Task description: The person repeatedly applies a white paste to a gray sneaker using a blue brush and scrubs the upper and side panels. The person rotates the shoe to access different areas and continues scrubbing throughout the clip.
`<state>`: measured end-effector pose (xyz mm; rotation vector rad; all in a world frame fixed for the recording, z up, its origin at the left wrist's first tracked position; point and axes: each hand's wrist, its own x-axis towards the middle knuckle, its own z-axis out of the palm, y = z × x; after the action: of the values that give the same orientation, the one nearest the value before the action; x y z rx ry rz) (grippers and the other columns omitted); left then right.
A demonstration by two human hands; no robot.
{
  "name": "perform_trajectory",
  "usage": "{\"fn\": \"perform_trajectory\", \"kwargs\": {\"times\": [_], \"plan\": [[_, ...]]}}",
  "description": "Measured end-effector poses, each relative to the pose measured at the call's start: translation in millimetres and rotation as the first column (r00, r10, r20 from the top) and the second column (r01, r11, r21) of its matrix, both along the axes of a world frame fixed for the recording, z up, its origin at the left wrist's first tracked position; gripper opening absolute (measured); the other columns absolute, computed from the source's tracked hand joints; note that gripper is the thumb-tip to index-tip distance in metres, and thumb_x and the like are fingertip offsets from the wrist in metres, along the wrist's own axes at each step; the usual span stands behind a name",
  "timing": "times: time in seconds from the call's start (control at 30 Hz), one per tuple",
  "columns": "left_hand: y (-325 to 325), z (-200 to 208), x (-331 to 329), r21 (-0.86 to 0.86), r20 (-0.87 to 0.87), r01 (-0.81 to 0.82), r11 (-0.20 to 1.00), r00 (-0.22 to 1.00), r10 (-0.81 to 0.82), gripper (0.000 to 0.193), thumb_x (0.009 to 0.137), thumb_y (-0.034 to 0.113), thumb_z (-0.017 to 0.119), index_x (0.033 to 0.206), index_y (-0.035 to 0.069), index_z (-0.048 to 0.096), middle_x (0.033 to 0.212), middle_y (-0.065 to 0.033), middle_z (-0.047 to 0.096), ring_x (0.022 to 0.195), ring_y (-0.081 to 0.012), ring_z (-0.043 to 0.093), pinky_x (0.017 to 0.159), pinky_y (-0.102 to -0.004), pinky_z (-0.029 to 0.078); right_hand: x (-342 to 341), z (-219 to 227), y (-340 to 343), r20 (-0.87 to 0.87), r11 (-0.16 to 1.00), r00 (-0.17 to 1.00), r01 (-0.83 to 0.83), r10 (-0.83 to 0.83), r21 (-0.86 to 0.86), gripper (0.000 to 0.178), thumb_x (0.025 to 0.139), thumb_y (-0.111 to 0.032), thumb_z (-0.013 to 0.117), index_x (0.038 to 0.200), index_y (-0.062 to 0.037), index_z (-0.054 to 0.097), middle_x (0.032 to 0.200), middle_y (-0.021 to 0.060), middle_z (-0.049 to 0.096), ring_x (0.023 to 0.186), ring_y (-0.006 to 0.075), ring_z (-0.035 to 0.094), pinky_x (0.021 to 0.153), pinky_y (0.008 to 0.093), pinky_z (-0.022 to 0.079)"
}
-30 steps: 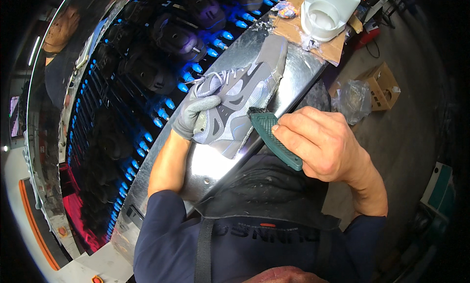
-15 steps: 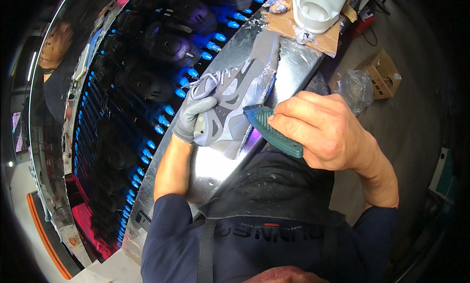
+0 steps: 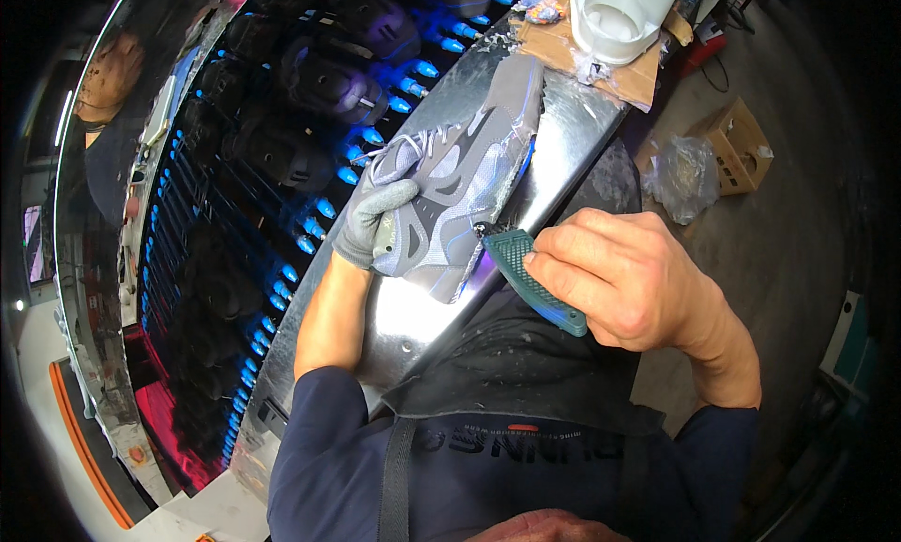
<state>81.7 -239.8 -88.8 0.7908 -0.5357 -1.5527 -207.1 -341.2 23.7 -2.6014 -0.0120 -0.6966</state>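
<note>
A grey shoe upper (image 3: pixel 462 178) with laces lies tilted across the metal bench, its toe pointing away to the upper right. My left hand (image 3: pixel 368 221), in a grey glove, is closed round its heel and collar. Bare, my right hand (image 3: pixel 633 277) pinches a green brush (image 3: pixel 527 277) with a textured handle. The dark bristles of that brush touch or nearly touch the shoe's rough lower edge, about midway along its length. Some fingers of both hands are hidden.
The metal bench (image 3: pixel 572 120) runs diagonally. Along its left, rows of blue-lit nozzles (image 3: pixel 326 207) stand beside dark shoe-like forms. At the far end, a white container (image 3: pixel 615 21) sits on cardboard (image 3: pixel 546 45). An open carton (image 3: pixel 737 148) and a plastic bag (image 3: pixel 683 178) rest on the floor.
My right hand and the brush have shifted slightly down and to the right along the shoe's edge, and the brush has tilted. My left hand keeps its hold on the shoe.
</note>
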Motion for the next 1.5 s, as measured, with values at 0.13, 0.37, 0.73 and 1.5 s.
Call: {"fn": "perform_trajectory", "kwargs": {"times": [0.13, 0.37, 0.73, 1.5], "plan": [[-3.1, -1.4, -0.1, -0.027, -0.149, 0.014, 1.000, 0.989, -0.018, 0.076, 0.092, 0.008, 0.067, 0.161, 0.001, 0.036, 0.158, -0.0257, 0.050, 0.142, -0.0395, 0.055, 0.123, -0.0509, 0.042, -1.0, -14.6, -23.3, 0.132, 0.999, 0.990, 0.051, -0.049, -0.015, 0.036, 0.069, 0.001, 0.076, 0.104, 0.0041, 0.072, 0.099, 0.0165, 0.072, 0.080, 0.0318, 0.072, 0.062, 0.0377, 0.058], [-19.6, 4.0, -12.4, -0.125, -0.366, 0.028, 0.992, 0.928, -0.072, 0.074, 0.101, 0.023, 0.064, 0.164, 0.002, 0.032, 0.161, -0.0246, 0.046, 0.146, -0.0386, 0.051, 0.126, -0.0509, 0.038, -26.8, -56.5, -73.7, 0.116, 0.594, 0.805, 0.323, -0.582, 0.737, 0.013, 0.095, -0.004, 0.075, 0.105, 0.0043, 0.072, 0.096, 0.0095, 0.074, 0.082, 0.0158, 0.069, 0.074, 0.0295, 0.056], [-7.8, 4.9, -13.8, 0.082, -0.269, -0.034, 0.996, 0.961, 0.055, 0.082, 0.094, 0.024, 0.070, 0.163, 0.001, 0.032, 0.163, -0.0260, 0.043, 0.144, -0.0380, 0.053, 0.122, -0.0486, 0.044, -6.0, -29.3, -222.8, -0.050, 0.655, 0.656, 0.755, -0.753, 0.036, 0.021, 0.091, -0.016, 0.075, 0.102, 0.0017, 0.074, 0.083, 0.0152, 0.070, 0.072, 0.0260, 0.068, 0.069, 0.0399, 0.053], [-30.7, 24.4, -26.8, -0.098, -0.345, -0.295, 0.951, 0.906, 0.245, 0.050, 0.107, 0.022, 0.062, 0.153, 0.009, 0.048, 0.152, -0.0144, 0.058, 0.140, -0.0252, 0.056, 0.121, -0.0435, 0.043, -48.4, -110.0, -174.4, 0.243, 0.098, 0.864, -0.222, -0.441, 0.970, 0.026, 0.105, -0.017, 0.063, 0.113, 0.0070, 0.070, 0.102, 0.0166, 0.075, 0.090, 0.0226, 0.074, 0.078, 0.0343, 0.063]]}}
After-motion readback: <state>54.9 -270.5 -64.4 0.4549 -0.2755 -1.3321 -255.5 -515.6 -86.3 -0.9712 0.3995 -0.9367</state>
